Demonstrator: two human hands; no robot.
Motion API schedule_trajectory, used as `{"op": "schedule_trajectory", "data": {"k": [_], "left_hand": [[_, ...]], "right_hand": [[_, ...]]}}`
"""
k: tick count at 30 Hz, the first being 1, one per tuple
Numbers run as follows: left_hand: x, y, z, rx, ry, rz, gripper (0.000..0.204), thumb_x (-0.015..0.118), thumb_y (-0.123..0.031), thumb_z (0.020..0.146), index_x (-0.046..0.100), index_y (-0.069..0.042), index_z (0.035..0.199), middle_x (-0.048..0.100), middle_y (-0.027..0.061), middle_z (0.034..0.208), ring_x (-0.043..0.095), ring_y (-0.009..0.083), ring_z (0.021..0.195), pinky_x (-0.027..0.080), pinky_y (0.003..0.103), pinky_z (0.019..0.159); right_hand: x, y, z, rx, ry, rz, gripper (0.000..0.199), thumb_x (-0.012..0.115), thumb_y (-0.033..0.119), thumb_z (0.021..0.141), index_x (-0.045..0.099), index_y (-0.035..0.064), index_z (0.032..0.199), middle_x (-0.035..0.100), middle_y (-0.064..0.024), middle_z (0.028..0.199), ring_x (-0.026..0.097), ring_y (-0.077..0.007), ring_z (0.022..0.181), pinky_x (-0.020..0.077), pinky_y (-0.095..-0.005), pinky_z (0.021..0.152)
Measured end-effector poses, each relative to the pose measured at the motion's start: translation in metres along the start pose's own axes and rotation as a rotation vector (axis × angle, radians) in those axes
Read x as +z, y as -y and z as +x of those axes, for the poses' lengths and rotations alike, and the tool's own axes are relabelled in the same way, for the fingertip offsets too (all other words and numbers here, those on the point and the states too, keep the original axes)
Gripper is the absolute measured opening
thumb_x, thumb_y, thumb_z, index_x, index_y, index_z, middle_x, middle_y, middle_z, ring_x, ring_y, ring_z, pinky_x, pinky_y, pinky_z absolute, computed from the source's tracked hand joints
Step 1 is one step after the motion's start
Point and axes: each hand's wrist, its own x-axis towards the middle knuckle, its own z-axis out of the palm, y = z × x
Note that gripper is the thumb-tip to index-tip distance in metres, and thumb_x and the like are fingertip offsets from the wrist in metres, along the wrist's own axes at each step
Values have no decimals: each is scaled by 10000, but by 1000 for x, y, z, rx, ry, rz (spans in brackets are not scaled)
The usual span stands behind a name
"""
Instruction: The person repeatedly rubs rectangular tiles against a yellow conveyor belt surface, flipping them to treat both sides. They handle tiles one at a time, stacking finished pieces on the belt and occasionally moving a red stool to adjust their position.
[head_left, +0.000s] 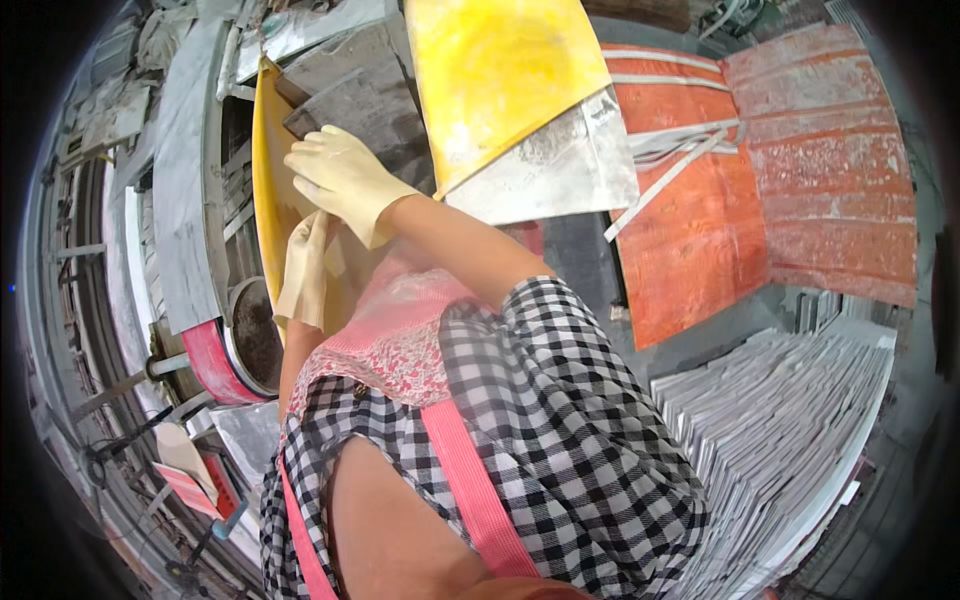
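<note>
Both my hands wear cream rubber gloves. My right hand [345, 180] reaches across to the left, its fingers loosely stretched out by the corner of a dark grey flat slab [370, 105]. I cannot see whether its palm touches anything. Just below it, my left hand [304, 268] points upward with its fingers drawn together, close under the right hand. Whatever those fingers pinch, if anything, is hidden. A yellow panel [268, 170] stands upright along the left of both hands. My pink apron [385, 315] bulges up near the gloves.
A dusty yellow sheet [510, 80] lies over a whitish sheet [570, 165] beyond my right forearm. Orange sheeting [690, 220] with white straps hangs at the right. Many thin grey slabs [790, 400] stand stacked at lower right. A pink-rimmed round container [225, 365] and metal racks [95, 250] are at left.
</note>
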Motion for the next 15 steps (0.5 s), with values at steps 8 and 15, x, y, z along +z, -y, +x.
{"op": "schedule_trajectory", "data": {"k": [8,15], "left_hand": [[9,-28,-6,59,94,-73,418,578,-303,1045,624,56,1255,704,143,1195,649,212,1135,456,322,1044],[107,-17,19,-198,538,-345,322,547,-392,1046,606,-78,1080,587,33,910,571,162,845,487,337,771]], "right_hand": [[-192,-87,-72,653,-198,-171,388,593,165,988,596,39,1355,614,-130,1373,597,-205,1214,443,-326,1047],[-254,-74,-249,1325,-1125,208,584,608,332,1032,439,-1,1481,480,-104,1484,530,-200,1281,499,-365,1014]]}}
